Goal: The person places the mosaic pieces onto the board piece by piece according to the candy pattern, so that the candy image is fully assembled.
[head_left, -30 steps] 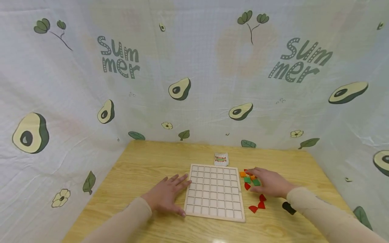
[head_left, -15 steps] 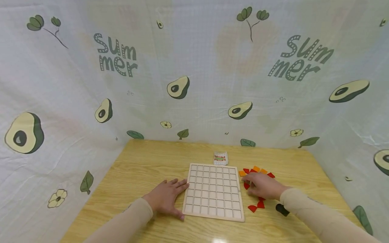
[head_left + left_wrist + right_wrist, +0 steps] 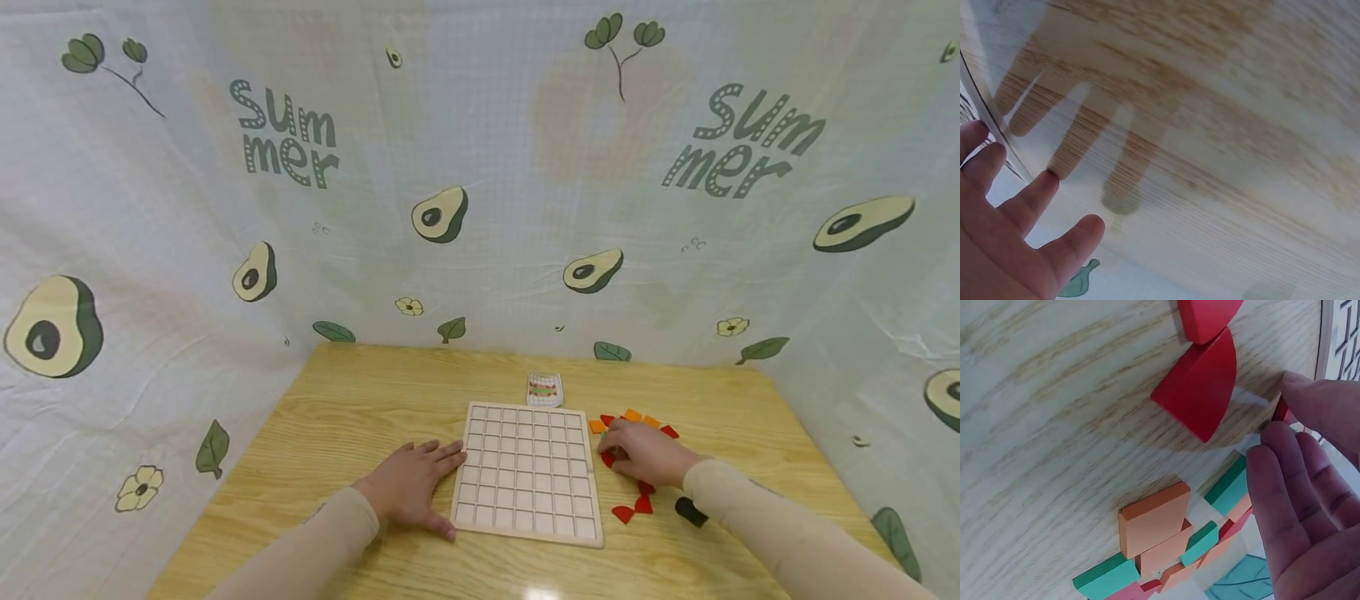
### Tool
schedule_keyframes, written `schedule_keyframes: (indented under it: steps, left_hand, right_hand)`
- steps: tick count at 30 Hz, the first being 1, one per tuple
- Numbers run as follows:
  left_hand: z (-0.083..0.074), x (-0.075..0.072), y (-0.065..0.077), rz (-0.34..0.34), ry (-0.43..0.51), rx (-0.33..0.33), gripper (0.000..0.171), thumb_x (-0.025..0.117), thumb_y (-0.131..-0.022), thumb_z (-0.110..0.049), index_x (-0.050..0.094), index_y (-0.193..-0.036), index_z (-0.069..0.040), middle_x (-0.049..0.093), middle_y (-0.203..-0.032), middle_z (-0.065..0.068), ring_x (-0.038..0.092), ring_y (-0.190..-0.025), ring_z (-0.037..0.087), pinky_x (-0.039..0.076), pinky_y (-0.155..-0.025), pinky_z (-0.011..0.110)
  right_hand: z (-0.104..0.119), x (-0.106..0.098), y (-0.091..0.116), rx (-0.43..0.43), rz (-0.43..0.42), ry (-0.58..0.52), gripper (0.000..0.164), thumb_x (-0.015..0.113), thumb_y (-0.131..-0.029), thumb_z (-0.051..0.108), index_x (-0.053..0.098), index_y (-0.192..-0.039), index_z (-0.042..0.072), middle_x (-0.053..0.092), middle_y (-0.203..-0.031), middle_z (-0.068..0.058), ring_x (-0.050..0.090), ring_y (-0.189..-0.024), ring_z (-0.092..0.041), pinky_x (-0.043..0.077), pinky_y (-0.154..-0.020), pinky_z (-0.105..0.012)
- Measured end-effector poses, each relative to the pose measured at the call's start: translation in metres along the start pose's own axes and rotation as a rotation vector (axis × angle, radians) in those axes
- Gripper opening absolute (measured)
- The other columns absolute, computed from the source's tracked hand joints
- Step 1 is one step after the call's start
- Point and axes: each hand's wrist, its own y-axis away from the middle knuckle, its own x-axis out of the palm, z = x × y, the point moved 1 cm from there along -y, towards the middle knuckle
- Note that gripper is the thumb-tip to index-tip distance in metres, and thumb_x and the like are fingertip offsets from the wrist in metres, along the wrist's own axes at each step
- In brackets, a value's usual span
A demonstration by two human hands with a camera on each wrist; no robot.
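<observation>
1. Printed cloth [image 3: 150, 208] is hung along the left, back and right of the desk [image 3: 360, 408]; the work area is bounded by it.
2. Left hand [image 3: 412, 490]: grip slack, fingers extended, nothing held. Fingertips are set at the grid board's left edge, presumably so that sliding is prevented.
3. Grid board [image 3: 525, 475] is laid flat at mid-desk.
4. Pattern card [image 3: 544, 390] is placed just beyond the board's far edge, probably so that it can be viewed unobstructed.
5. Right hand [image 3: 645, 452]: grip nearly closed; red piece [image 3: 1281, 410] is pinched between thumb and fingertips, right of the board. Whether it is lifted cannot be told.
6. Orange pieces [image 3: 632, 415], green pieces [image 3: 1227, 485] and loose red pieces [image 3: 623, 514] are scattered around that hand, likely for easy reach; in the head view some are hidden by it.
7. Black object [image 3: 691, 512] is seen beside the right sleeve [image 3: 757, 504]; unidentified.
</observation>
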Motion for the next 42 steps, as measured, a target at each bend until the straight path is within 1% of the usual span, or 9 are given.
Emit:
schedule_keyframes:
  steps: [7, 14, 20, 23, 25, 29, 32, 36, 42]
  left_hand:
    - [0.0, -0.003, 0.0, 0.003, 0.004, -0.005, 0.117, 0.052, -0.067, -0.093, 0.037, -0.156, -0.019, 0.03, -0.161, -0.001, 0.038, -0.139, 0.036, 0.035, -0.104, 0.063]
    - [-0.001, -0.003, 0.0, 0.001, 0.007, -0.009, 0.116, 0.054, -0.067, -0.091, 0.038, -0.156, -0.018, 0.03, -0.161, -0.001, 0.039, -0.139, 0.036, 0.035, -0.104, 0.062]
    - [-0.001, -0.003, 0.001, 0.008, 0.011, -0.007, 0.116, 0.055, -0.068, -0.091, 0.038, -0.156, -0.018, 0.03, -0.161, -0.001, 0.038, -0.139, 0.037, 0.035, -0.105, 0.062]
    - [-0.001, -0.003, 0.001, 0.01, 0.012, -0.006, 0.116, 0.055, -0.068, -0.091, 0.037, -0.156, -0.018, 0.03, -0.161, -0.001, 0.038, -0.139, 0.037, 0.035, -0.105, 0.062]
    - [-0.001, -0.003, 0.001, 0.011, 0.014, -0.007, 0.116, 0.055, -0.068, -0.091, 0.037, -0.156, -0.018, 0.03, -0.161, -0.001, 0.038, -0.139, 0.037, 0.035, -0.105, 0.062]
    - [0.0, -0.001, 0.0, 0.014, 0.014, -0.011, 0.116, 0.054, -0.067, -0.091, 0.037, -0.156, -0.018, 0.029, -0.161, -0.001, 0.038, -0.14, 0.037, 0.035, -0.105, 0.062]
    - [0.001, -0.001, 0.0, 0.014, 0.013, -0.015, 0.117, 0.054, -0.067, -0.092, 0.037, -0.156, -0.019, 0.029, -0.161, -0.002, 0.037, -0.14, 0.036, 0.035, -0.105, 0.062]
    - [0.002, 0.001, -0.001, 0.007, 0.02, -0.016, 0.117, 0.054, -0.066, -0.092, 0.037, -0.156, -0.019, 0.03, -0.161, -0.002, 0.037, -0.14, 0.036, 0.035, -0.105, 0.062]
    - [0.002, 0.0, -0.002, 0.007, 0.018, -0.015, 0.116, 0.054, -0.066, -0.092, 0.037, -0.156, -0.02, 0.03, -0.161, -0.002, 0.037, -0.14, 0.036, 0.035, -0.105, 0.061]
  right_hand:
    - [0.0, 0.0, -0.002, 0.0, 0.017, 0.029, 0.022, 0.081, -0.083, 0.011, 0.075, -0.104, 0.014, 0.062, -0.099, 0.007, 0.051, -0.08, -0.008, 0.051, -0.073, -0.031]
    - [-0.002, 0.003, -0.005, -0.004, 0.037, 0.053, 0.022, 0.081, -0.084, 0.012, 0.075, -0.106, 0.014, 0.065, -0.1, 0.01, 0.055, -0.085, -0.007, 0.053, -0.08, -0.035]
    - [-0.003, 0.003, -0.006, -0.017, 0.045, 0.027, 0.017, 0.081, -0.084, 0.014, 0.075, -0.1, 0.017, 0.059, -0.094, 0.01, 0.052, -0.079, -0.009, 0.05, -0.072, -0.03]
    - [-0.003, 0.003, -0.006, -0.019, 0.048, 0.023, 0.017, 0.081, -0.084, 0.015, 0.075, -0.1, 0.017, 0.059, -0.093, 0.01, 0.052, -0.078, -0.009, 0.049, -0.071, -0.029]
    - [-0.002, 0.003, -0.006, -0.031, 0.044, 0.033, 0.017, 0.08, -0.085, 0.015, 0.075, -0.101, 0.016, 0.059, -0.094, 0.011, 0.051, -0.078, -0.009, 0.049, -0.071, -0.029]
    - [0.0, 0.003, -0.007, -0.087, 0.026, 0.041, 0.019, 0.079, -0.084, 0.009, 0.076, -0.102, 0.013, 0.062, -0.095, 0.008, 0.051, -0.079, -0.008, 0.05, -0.072, -0.029]
    - [0.003, 0.001, -0.009, -0.101, 0.026, 0.038, 0.018, 0.079, -0.085, 0.008, 0.076, -0.101, 0.013, 0.063, -0.096, 0.007, 0.052, -0.08, -0.008, 0.052, -0.075, -0.032]
    - [0.004, 0.001, -0.011, -0.073, 0.042, 0.045, 0.015, 0.079, -0.085, 0.011, 0.075, -0.099, 0.013, 0.064, -0.096, 0.007, 0.053, -0.081, -0.008, 0.052, -0.077, -0.032]
    - [0.001, 0.002, -0.015, -0.038, 0.038, 0.043, 0.013, 0.079, -0.083, 0.011, 0.073, -0.093, 0.016, 0.058, -0.087, 0.01, 0.049, -0.075, -0.007, 0.049, -0.07, -0.028]
